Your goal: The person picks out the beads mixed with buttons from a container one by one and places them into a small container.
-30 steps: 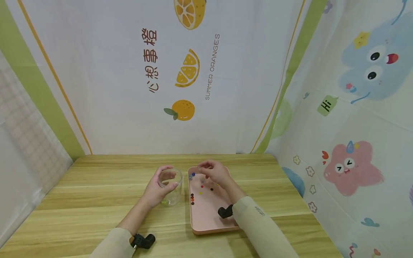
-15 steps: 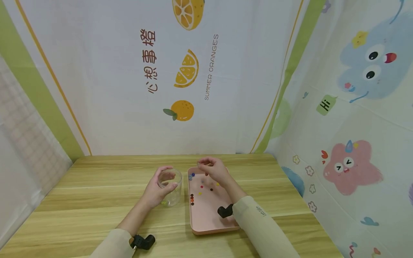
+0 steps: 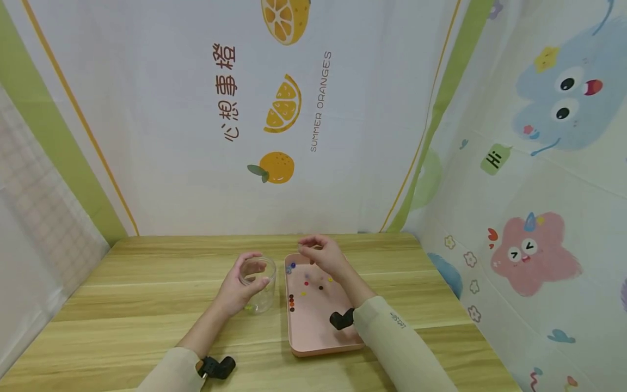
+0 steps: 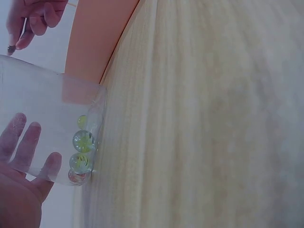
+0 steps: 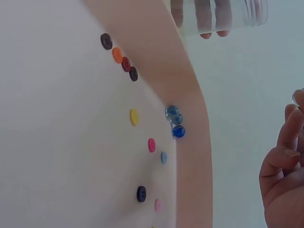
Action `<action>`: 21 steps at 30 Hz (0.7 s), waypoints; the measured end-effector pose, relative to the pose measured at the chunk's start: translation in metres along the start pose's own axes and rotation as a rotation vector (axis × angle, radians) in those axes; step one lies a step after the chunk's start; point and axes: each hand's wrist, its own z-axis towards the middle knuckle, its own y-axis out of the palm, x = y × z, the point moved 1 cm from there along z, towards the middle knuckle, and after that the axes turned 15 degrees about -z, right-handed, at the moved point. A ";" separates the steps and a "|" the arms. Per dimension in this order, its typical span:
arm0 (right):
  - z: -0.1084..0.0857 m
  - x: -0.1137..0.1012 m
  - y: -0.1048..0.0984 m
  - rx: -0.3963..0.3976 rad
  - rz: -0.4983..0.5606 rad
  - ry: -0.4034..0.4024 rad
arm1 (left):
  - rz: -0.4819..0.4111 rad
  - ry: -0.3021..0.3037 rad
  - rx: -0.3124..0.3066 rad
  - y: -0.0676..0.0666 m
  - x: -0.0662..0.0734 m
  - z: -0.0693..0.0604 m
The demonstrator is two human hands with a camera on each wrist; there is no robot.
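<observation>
My left hand [image 3: 243,283] grips a clear jar [image 3: 265,296] with its mouth facing up, standing beside the tray. Several glass marbles [image 4: 83,141] with yellow-green swirls lie at the jar's bottom in the left wrist view. Above the far end of the pink tray [image 3: 318,335], my right hand [image 3: 327,257] pinches a small glass marble [image 5: 295,99] between thumb and fingertips; the fingers mostly cover it. Blue marbles [image 5: 178,131] sit in the tray's far left corner. Across the tray's floor are scattered buttons, among them a yellow button [image 5: 134,117] and a pink button [image 5: 151,145].
Dark, orange and red buttons [image 5: 117,55] line the tray's left wall. Jar and tray share a wooden table [image 3: 122,305], with a printed cloth [image 3: 186,179] hanging behind it and another cloth at the right side.
My right hand, with the marble, has risen a little from the tray and drifted slightly left. My left hand and the jar have stayed in place.
</observation>
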 end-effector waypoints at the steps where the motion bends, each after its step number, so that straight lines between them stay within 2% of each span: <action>1: 0.000 -0.001 0.000 0.000 -0.002 -0.003 | 0.000 -0.002 -0.001 0.000 0.000 0.000; 11: 0.000 -0.013 0.001 -0.016 -0.031 -0.049 | -0.005 -0.002 -0.003 0.001 0.000 0.000; 21: -0.002 -0.027 0.005 -0.038 -0.006 -0.057 | -0.002 -0.004 0.001 0.000 0.000 0.000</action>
